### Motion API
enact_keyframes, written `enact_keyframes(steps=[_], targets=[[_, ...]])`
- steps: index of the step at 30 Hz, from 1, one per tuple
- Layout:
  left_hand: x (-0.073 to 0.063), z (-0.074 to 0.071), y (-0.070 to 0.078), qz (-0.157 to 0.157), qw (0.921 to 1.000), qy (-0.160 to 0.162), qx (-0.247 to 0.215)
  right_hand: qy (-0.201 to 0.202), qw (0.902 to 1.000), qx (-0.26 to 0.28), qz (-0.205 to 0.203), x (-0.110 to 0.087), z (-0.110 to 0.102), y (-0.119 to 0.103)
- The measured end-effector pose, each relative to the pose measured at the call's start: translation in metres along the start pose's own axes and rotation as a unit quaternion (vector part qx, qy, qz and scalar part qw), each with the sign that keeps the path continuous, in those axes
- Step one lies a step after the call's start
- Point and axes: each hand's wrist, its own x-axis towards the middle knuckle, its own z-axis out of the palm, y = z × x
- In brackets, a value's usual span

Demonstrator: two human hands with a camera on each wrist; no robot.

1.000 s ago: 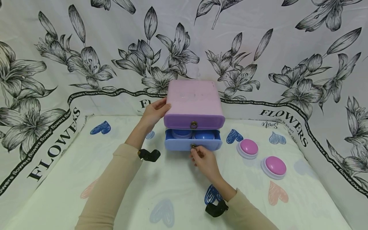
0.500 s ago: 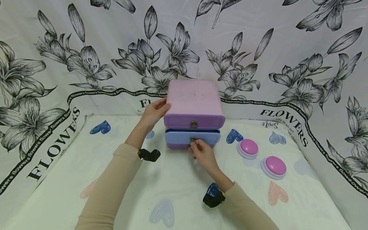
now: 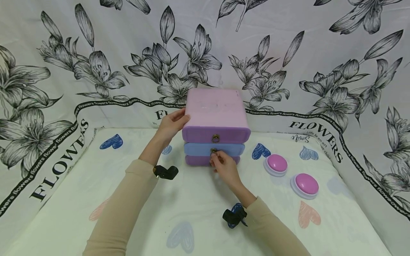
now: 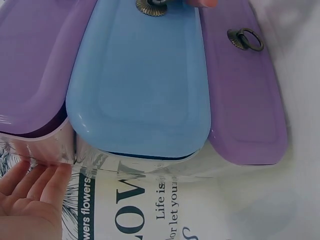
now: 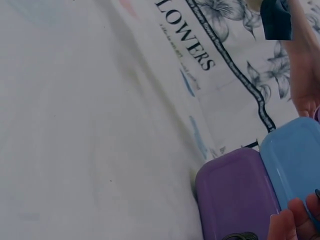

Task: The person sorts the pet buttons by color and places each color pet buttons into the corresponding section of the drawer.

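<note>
A small chest of drawers [image 3: 217, 106] with a pale pink top stands at the back middle of the cloth. Its fronts are a purple upper drawer [image 3: 198, 135], a blue middle drawer [image 3: 196, 149] and a purple lower drawer [image 3: 196, 161]. On the chest's left side my left hand [image 3: 173, 122] rests with fairly straight fingers [image 4: 35, 185] against the wall. My right hand [image 3: 225, 167] pinches the brass ring pull [image 3: 213, 152] of the blue drawer. That drawer stands nearly flush, with a thin dark line along its edge in the left wrist view.
Two round push lights [image 3: 277, 163] with pink domes and white bases lie to the right of the chest. A heart-printed white cloth [image 3: 144, 213] covers the surface. A flower-printed curtain [image 3: 272, 21] hangs behind the chest.
The blue drawer has slid back into the chest, hiding the blue domed things inside it. My right hand moved forward with its ring pull; the left hand stayed in place.
</note>
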Motion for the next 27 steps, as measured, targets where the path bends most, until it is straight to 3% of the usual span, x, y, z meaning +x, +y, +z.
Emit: enact_keyframes(steps=[8,21,27], targets=[[0.0,0.0,0.0,0.006,1.0,-0.003,0.003,0.011,0.9999,-0.011,0.0,0.001,0.001,-0.003],[0.0,0.0,-0.001,0.003,1.0,-0.001,0.008,-0.02,0.9996,-0.018,0.008,-0.006,-0.005,0.012],[0.001,-0.001,-0.001,0.001,1.0,-0.002,0.005,0.001,0.9989,-0.047,0.006,-0.011,-0.008,0.02]])
